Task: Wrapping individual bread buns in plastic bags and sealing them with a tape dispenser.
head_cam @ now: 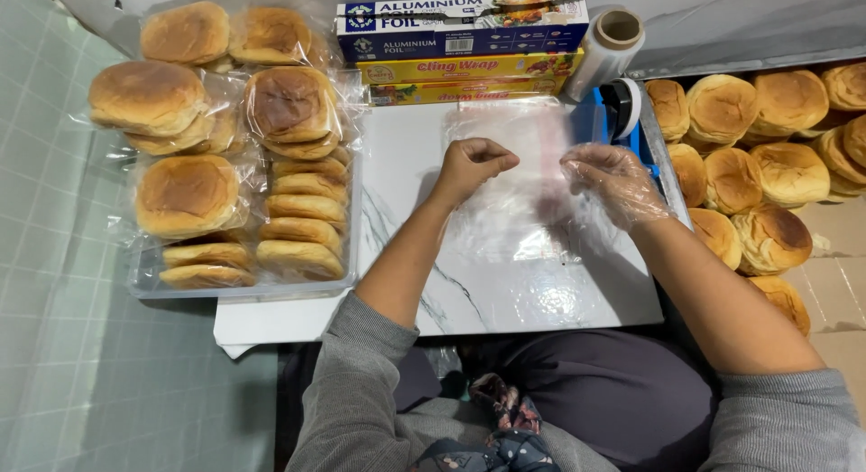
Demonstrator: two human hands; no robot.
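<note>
A clear plastic bag (505, 210) lies flat on a white marble-patterned board (406, 165). My left hand (471, 165), bare, has its fingers curled and pinches the bag near its upper left part. My right hand (613, 179) wears a thin clear plastic glove and grips the bag's upper right part. Both hands rest over the bag, a hand's width apart.
A clear tray (180, 287) on the left holds several bagged buns (185, 194). Loose unwrapped buns (758, 170) fill a tray on the right. Behind the board lie a blue foil box (460, 26), two yellow wrap boxes (469, 69), a film roll (606, 44) and a tape dispenser (622, 107).
</note>
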